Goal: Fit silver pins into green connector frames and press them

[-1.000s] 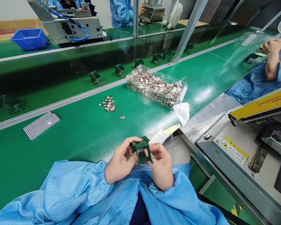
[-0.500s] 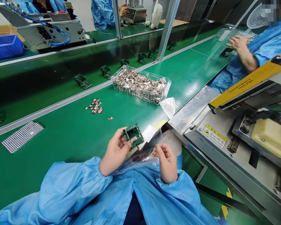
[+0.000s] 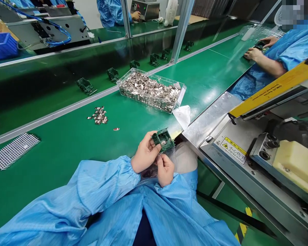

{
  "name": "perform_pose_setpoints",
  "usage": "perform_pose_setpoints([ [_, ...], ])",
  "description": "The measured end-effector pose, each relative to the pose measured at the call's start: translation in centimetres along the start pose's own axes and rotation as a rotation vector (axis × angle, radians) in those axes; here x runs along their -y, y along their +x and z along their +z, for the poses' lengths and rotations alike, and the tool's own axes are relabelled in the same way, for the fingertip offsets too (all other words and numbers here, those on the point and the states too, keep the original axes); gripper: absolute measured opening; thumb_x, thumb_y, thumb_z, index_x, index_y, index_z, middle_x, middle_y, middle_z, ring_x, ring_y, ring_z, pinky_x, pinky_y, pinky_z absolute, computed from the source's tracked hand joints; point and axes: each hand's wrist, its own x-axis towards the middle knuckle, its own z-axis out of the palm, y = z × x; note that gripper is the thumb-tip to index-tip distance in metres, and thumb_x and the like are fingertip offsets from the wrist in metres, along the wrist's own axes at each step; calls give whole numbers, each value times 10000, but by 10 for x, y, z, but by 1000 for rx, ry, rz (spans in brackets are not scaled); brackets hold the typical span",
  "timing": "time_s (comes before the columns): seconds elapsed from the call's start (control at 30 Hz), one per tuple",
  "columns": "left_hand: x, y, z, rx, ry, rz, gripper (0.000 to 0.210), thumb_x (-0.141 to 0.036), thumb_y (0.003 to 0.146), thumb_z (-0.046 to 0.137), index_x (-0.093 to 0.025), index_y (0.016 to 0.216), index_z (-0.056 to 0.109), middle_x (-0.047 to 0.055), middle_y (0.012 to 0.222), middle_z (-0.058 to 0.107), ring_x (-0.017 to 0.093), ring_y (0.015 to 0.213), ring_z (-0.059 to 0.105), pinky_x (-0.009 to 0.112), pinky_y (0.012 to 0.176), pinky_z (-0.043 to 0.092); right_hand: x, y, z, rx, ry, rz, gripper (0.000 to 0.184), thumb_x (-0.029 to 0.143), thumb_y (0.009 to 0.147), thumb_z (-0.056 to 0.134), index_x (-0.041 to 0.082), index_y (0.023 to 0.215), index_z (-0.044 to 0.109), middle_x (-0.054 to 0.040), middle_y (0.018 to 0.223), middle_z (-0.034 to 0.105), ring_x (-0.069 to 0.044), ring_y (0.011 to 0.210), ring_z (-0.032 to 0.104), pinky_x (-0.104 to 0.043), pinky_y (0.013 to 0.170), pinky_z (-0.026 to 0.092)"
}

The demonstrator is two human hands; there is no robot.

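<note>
My left hand grips a green circuit board frame by its near left side, thumb on top. The frame is tilted and has an opening in its middle with a small silvery piece showing there. My right hand is pinched closed just below the frame's near edge, close to my left thumb. Whatever sits between its fingertips is hidden. Beneath the hands, clear plastic film lies over my lap. Ahead on the green table are a small pile of metal parts and one single reddish part.
A clear tray full of small metal parts stands beyond my hands, with white tissue at its corner. A gridded white sheet lies left. A machine is at right; a co-worker's hands hold something dark.
My left hand has carried the board frame to the right and slightly up. My right hand has come in from the right to the frame's lower edge. The gridded sheet behind the frame is now hidden.
</note>
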Motion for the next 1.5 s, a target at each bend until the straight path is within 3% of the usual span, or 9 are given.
perform_pose_setpoints([
  [0.2, 2, 1, -5, -7, 18, -26, 463, -318, 832, 701, -179, 1187, 437, 69, 1044, 647, 157, 1008, 634, 253, 883, 498, -20, 0, -8, 151, -141, -34, 449, 512, 915, 399, 216, 593, 499, -39, 611, 576, -171, 594, 539, -288, 579, 406],
  [0.4, 1, -4, -5, -25, 76, 15, 434, -340, 847, 687, -194, 1192, 468, 13, 904, 603, 121, 822, 614, 223, 752, 519, -11, 5, -41, 384, -292, 54, 347, 403, 827, 630, 210, 539, 630, -7, 468, 596, -151, 422, 536, -257, 448, 364],
  [0.57, -7, -14, -5, 37, 47, 3, 404, -380, 893, 619, -205, 1218, 453, 31, 915, 612, 139, 777, 630, 257, 709, 548, 43, 10, -72, 236, -296, 40, 235, 389, 890, 612, 200, 845, 743, -36, 713, 712, -171, 580, 618, -272, 554, 479],
  [0.7, -11, -17, -4, 33, 78, -6, 401, -399, 894, 613, -205, 1211, 463, 33, 887, 621, 151, 758, 633, 255, 680, 531, 79, 18, -71, 50, -210, -210, 108, 265, 894, 637, 235, 908, 740, -38, 830, 675, -182, 726, 621, -306, 674, 506],
  [0.83, -12, -19, -3, 37, 110, 29, 385, -386, 889, 621, -207, 1202, 486, 44, 924, 641, 154, 783, 626, 249, 695, 510, 84, 25, -52, -80, -201, -391, 68, 199, 850, 685, 248, 874, 724, -50, 948, 604, -202, 902, 596, -338, 801, 500],
  [1.07, -12, -23, -4, 85, 178, 49, 349, -382, 932, 553, -206, 1226, 487, 62, 901, 657, 167, 772, 637, 267, 709, 512, 81, 23, -37, -148, -306, -345, 91, 273, 861, 666, 222, 789, 689, -79, 1045, 580, -238, 1022, 578, -375, 873, 488],
  [1.33, -10, -24, -5, 99, 185, 50, 343, -398, 921, 569, -208, 1201, 513, 72, 963, 654, 167, 798, 624, 255, 697, 503, 72, 26, -39, -61, 63, -60, 254, 391, 800, 729, 194, 739, 581, -100, 1098, 598, -226, 931, 620, -313, 717, 531],
  [1.43, -19, -25, -4, 114, 194, 10, 353, -388, 924, 565, -218, 1222, 483, 58, 941, 654, 162, 791, 628, 251, 696, 512, 74, 23, -52, 6, 128, -89, 232, 326, 823, 717, 219, 987, 593, -110, 1240, 577, -234, 1022, 616, -325, 771, 541],
  [1.5, -30, -27, -2, 142, 207, -21, 352, -377, 920, 566, -221, 1223, 481, 61, 955, 661, 177, 838, 645, 256, 709, 526, 82, 19, -69, 89, 38, -204, 491, 273, 833, 707, 258, 1285, 514, -120, 1389, 501, -262, 1175, 556, -367, 876, 524],
])
